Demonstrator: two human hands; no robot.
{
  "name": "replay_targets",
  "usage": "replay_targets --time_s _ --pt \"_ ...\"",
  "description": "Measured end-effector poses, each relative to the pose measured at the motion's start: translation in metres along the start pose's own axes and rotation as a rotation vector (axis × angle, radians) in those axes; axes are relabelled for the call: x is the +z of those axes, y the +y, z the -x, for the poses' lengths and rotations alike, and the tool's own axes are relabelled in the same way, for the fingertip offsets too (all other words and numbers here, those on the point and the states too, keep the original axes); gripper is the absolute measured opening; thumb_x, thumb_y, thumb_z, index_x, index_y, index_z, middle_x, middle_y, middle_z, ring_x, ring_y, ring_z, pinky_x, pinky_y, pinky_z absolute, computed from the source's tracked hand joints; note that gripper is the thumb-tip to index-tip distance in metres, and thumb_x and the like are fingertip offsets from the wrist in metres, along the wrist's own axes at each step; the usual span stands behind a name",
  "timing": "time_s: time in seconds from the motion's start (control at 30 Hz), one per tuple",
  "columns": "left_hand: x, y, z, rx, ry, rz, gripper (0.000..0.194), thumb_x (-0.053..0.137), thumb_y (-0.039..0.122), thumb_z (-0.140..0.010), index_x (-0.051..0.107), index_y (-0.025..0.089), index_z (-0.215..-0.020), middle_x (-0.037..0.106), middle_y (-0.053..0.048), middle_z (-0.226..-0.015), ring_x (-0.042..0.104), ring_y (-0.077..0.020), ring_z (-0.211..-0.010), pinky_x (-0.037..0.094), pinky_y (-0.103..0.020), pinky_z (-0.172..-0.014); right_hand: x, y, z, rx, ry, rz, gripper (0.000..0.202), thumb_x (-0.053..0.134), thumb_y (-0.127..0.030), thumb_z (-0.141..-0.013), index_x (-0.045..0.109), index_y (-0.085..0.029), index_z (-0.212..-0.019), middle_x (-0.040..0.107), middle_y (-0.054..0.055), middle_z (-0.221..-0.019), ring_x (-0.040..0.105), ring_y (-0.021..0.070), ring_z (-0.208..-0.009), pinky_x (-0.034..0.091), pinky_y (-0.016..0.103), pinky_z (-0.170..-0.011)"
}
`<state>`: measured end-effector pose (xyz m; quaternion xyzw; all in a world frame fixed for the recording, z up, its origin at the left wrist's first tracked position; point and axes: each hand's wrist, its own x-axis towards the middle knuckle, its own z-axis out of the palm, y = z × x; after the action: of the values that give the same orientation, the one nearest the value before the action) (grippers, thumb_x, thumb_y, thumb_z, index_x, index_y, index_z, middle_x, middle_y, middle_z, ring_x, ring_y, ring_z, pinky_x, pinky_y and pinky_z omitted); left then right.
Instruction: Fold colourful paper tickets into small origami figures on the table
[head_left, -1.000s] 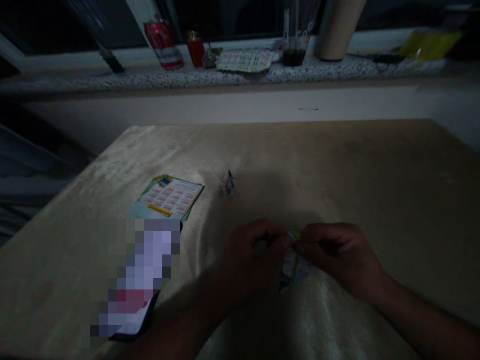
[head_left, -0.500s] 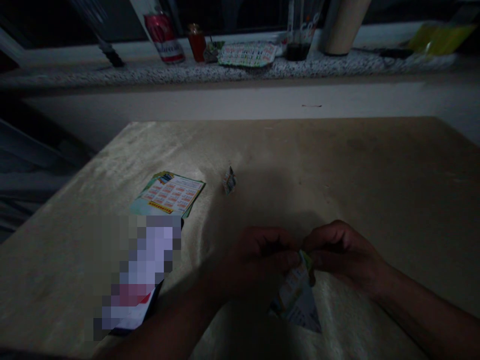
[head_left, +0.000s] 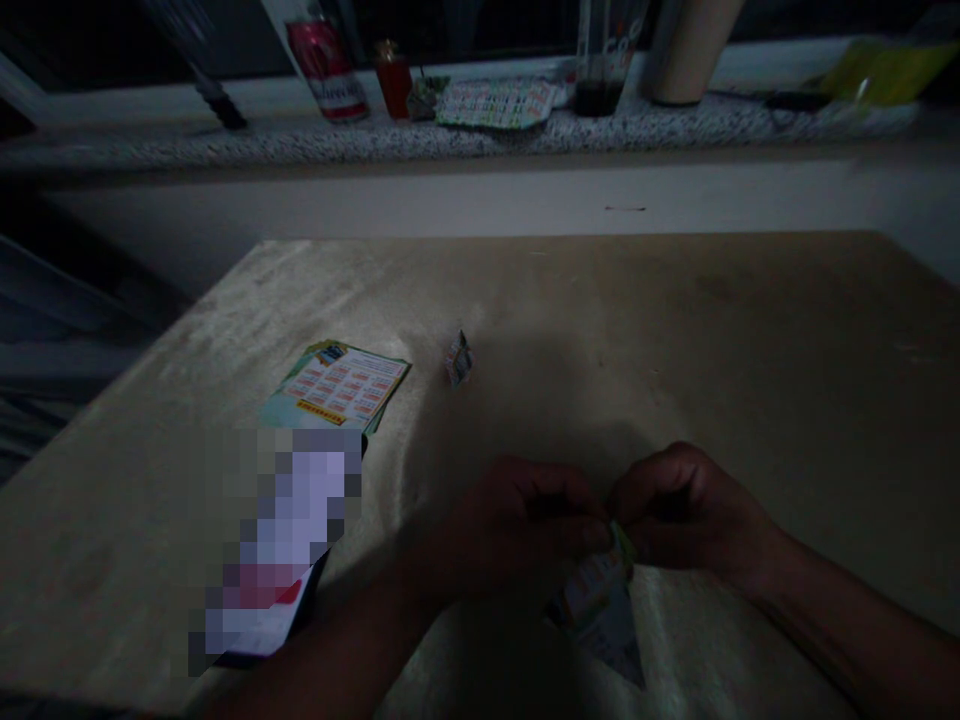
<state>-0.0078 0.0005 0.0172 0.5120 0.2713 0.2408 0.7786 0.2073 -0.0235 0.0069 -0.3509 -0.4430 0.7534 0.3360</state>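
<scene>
A folded printed paper (head_left: 604,610) hangs below my fingers at the lower right, its wide end pointing down and its narrow top between my fingertips. My left hand (head_left: 529,510) pinches the top of this paper from the left. From the right, my right hand (head_left: 686,505) pinches the same tip, its fingertips close against those of my left hand. Farther back, a small folded paper piece (head_left: 459,360) stands on the table. A stack of printed cards (head_left: 341,385) lies to its left, with a phone (head_left: 292,540), its screen lit and pixelated, just in front.
The table (head_left: 712,330) meets a white wall at the back. On the speckled sill (head_left: 405,148) stand a red can (head_left: 328,70), a small orange bottle (head_left: 393,82), a patterned packet (head_left: 495,103), a glass with dark liquid (head_left: 600,85) and a beige cylinder (head_left: 690,50).
Both hands stay pinched at the paper's tip, and my left fingertips have shifted slightly right. The folded paper hangs a little lower.
</scene>
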Motion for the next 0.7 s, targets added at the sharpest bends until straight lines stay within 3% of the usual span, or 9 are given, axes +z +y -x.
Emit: replay_targets --time_s 0.3,0.57,0.7 --pt "0.000 0.003 0.002 -0.053 0.022 -0.051 0.023 0.075 0.035 -0.084 0.069 0.013 -0.081 0.065 -0.002 -0.074 0.058 -0.0123 -0.067 0.043 -0.025 -0.064 0.000 -0.003 0.000 -0.001 -0.048 0.006 0.005 0.084 -0.020 -0.077 0.081 -0.018 -0.075 0.076 0.002 -0.067 0.065 0.0086 -0.056 0.051 0.017 -0.055" --pt "0.005 0.011 0.005 -0.045 0.048 -0.207 0.020 0.071 0.032 -0.085 0.068 0.014 -0.080 0.067 -0.003 -0.076 0.058 -0.0138 -0.069 0.044 -0.026 -0.064 -0.001 0.000 0.002 0.016 -0.020 0.108 0.013 0.086 -0.026 -0.073 0.079 -0.015 -0.071 0.057 -0.004 -0.052 0.037 0.0044 -0.045 0.028 0.018 -0.042" --pt "0.007 0.012 0.006 -0.027 0.063 -0.225 0.017 0.070 0.029 -0.086 0.068 0.014 -0.079 0.063 -0.001 -0.073 0.053 -0.0113 -0.066 0.041 -0.022 -0.059 0.000 0.001 0.002 0.016 0.014 0.128 0.017 0.088 -0.030 -0.070 0.078 -0.015 -0.070 0.058 -0.002 -0.054 0.038 0.0059 -0.047 0.029 0.019 -0.043"
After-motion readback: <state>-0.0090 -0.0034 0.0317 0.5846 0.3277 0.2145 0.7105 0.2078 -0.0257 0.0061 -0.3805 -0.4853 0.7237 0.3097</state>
